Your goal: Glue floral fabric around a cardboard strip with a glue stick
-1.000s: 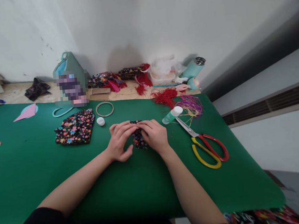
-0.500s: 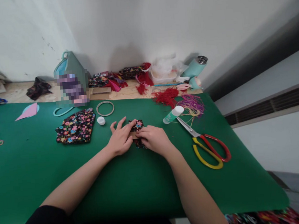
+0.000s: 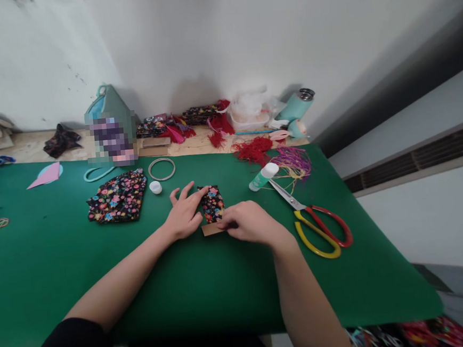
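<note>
A large flowered cloth (image 3: 117,196) lies left on the green bench (image 3: 63,272), a white cap (image 3: 155,187) beside it. The left hand (image 3: 184,214) lies flat, fingers spread, pressing the left edge of a small flowered cloth piece (image 3: 212,204). That piece sits mid-bench, long axis running near to far, over a brown card (image 3: 211,229). The right hand (image 3: 248,222), curled, pinches the card's near right edge. Scissors (image 3: 315,223) lie right.

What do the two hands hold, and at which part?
A small floral fabric piece on brown card. The left hand presses its left edge flat; the right hand pinches the card's lower right edge.
</note>
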Demonstrator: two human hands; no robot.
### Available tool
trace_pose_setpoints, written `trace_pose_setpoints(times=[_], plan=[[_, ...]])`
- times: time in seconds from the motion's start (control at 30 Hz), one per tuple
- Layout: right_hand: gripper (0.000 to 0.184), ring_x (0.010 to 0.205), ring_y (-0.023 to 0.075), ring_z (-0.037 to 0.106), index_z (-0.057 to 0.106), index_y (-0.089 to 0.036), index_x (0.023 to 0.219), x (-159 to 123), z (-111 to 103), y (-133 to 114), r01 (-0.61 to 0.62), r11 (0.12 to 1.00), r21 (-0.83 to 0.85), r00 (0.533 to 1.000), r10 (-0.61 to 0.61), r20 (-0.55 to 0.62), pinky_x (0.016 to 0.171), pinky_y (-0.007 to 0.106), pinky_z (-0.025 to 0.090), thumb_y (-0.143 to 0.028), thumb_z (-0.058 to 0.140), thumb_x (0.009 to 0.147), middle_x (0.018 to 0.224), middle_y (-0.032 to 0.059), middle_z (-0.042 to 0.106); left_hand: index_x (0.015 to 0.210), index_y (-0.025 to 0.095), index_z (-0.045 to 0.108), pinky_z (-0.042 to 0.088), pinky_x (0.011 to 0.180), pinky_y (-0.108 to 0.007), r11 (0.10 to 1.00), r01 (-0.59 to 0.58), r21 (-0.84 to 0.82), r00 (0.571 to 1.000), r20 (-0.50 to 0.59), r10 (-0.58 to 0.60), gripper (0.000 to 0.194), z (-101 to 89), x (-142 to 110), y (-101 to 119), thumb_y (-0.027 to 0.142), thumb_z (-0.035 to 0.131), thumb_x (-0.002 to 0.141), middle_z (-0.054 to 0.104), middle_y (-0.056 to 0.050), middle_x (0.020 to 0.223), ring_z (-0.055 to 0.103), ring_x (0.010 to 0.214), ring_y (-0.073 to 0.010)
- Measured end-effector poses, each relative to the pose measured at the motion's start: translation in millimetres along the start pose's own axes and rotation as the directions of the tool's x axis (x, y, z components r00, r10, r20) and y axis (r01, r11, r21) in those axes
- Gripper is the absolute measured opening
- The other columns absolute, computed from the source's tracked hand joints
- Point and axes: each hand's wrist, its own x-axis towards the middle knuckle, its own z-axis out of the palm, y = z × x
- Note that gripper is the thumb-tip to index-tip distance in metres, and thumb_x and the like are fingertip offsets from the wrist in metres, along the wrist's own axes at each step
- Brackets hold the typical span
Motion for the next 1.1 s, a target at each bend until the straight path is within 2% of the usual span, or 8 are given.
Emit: trace_pose_setpoints(times=[0.2, 0.33, 0.43, 0.53, 0.63, 0.73, 0.87, 1.1], plan=[[0.023, 0.063, 0.0137, 0.062, 0.071, -0.027, 0.068, -1, 2, 0, -0.03, 1.0, 0.01, 0.999, 0.029, 0.013, 0.056, 0.023, 0.035, -0.008, 0.059, 0.064, 0.066, -0.0048, 0.07, 0.141, 0.019, 0.03, 0.011, 0.102, -0.054, 1.0, -0.003, 0.021, 1.0, 0.008, 0.003, 0.075, -0.3, -1, -1, 0.017, 0.038, 0.066, 0.051, -0.007, 0.134, 0.019, 0.136, -0.0318], [0.025, 0.074, 0.0144, 0.064, 0.07, -0.026, 0.076, -3, 1, 3, 0.013, 0.999, 0.038, 1.0, -0.013, 0.0, 0.063, 0.023, 0.039, -0.007, 0.056, 0.068, 0.079, -0.0033, 0.071, 0.14, 0.018, 0.031, 0.011, 0.103, -0.054, 1.0, -0.013, 0.014, 1.0, 0.01, 0.013, 0.073, -1.5, -1, 0, 0.016, 0.038, 0.067, 0.052, -0.008, 0.132, 0.019, 0.136, -0.0311], [0.026, 0.079, 0.0159, 0.063, 0.068, -0.024, 0.082, -6, -3, 8, -0.056, 0.995, 0.081, 0.996, 0.061, -0.062, 0.066, 0.024, 0.041, -0.007, 0.052, 0.07, 0.085, -0.0014, 0.071, 0.139, 0.018, 0.032, 0.012, 0.103, -0.052, 1.0, -0.026, 0.01, 1.0, 0.015, 0.026, 0.072, -2.0, -2, 1, 0.016, 0.039, 0.067, 0.051, -0.008, 0.133, 0.021, 0.136, -0.0301], [0.021, 0.073, 0.0168, 0.062, 0.065, -0.021, 0.084, -6, -5, 15, -0.227, 0.957, 0.179, 0.935, 0.265, -0.235, 0.062, 0.026, 0.042, -0.01, 0.05, 0.073, 0.083, 0.0017, 0.069, 0.138, 0.019, 0.033, 0.014, 0.103, -0.051, 0.999, -0.037, 0.014, 0.999, 0.003, 0.036, 0.073, -2.7, -2, 1, 0.015, 0.039, 0.066, 0.048, -0.007, 0.137, 0.021, 0.135, -0.0306], [0.022, 0.074, 0.0181, 0.063, 0.063, -0.019, 0.091, -1, 2, 24, -0.321, 0.88, 0.349, 0.798, 0.45, -0.401, 0.064, 0.028, 0.046, -0.013, 0.048, 0.076, 0.086, 0.0053, 0.069, 0.135, 0.019, 0.037, 0.019, 0.102, -0.05, 0.997, -0.073, 0.0, 0.996, -0.056, 0.073, 0.071, -3.3, -2, 2, 0.016, 0.042, 0.065, 0.045, -0.008, 0.138, 0.028, 0.131, -0.031], [0.026, 0.073, 0.0187, 0.063, 0.062, -0.015, 0.099, 7, 16, 35, -0.386, 0.813, 0.436, 0.7, 0.566, -0.435, 0.068, 0.031, 0.048, -0.014, 0.051, 0.075, 0.09, 0.0085, 0.069, 0.125, 0.016, 0.048, 0.03, 0.097, -0.044, 0.983, -0.182, -0.014, 0.978, -0.111, 0.179, 0.057, -2.0, -4, 1, 0.015, 0.044, 0.068, 0.054, -0.012, 0.126, 0.045, 0.117, -0.0264], [0.026, 0.069, 0.0181, 0.062, 0.064, -0.015, 0.098, 14, 33, 46, -0.441, 0.82, 0.365, 0.7, 0.568, -0.432, 0.069, 0.033, 0.049, -0.015, 0.053, 0.075, 0.088, 0.0091, 0.068, 0.115, 0.016, 0.056, 0.038, 0.091, -0.041, 0.946, -0.321, 0.037, 0.944, -0.067, 0.323, 0.044, 2.5, -6, 1, 0.013, 0.045, 0.072, 0.061, -0.01, 0.112, 0.054, 0.103, -0.0226], [0.029, 0.082, 0.0225, 0.061, 0.062, -0.013, 0.104, 17, 45, 41, -0.509, 0.845, 0.163, 0.691, 0.514, -0.509, 0.075, 0.035, 0.048, -0.013, 0.049, 0.078, 0.094, 0.0134, 0.064, 0.109, 0.016, 0.061, 0.04, 0.09, -0.039, 0.93, -0.354, 0.1, 0.934, 0.0, 0.356, 0.039, 4.4, -6, 0, 0.015, 0.048, 0.073, 0.062, -0.009, 0.113, 0.054, 0.106, -0.0232]])
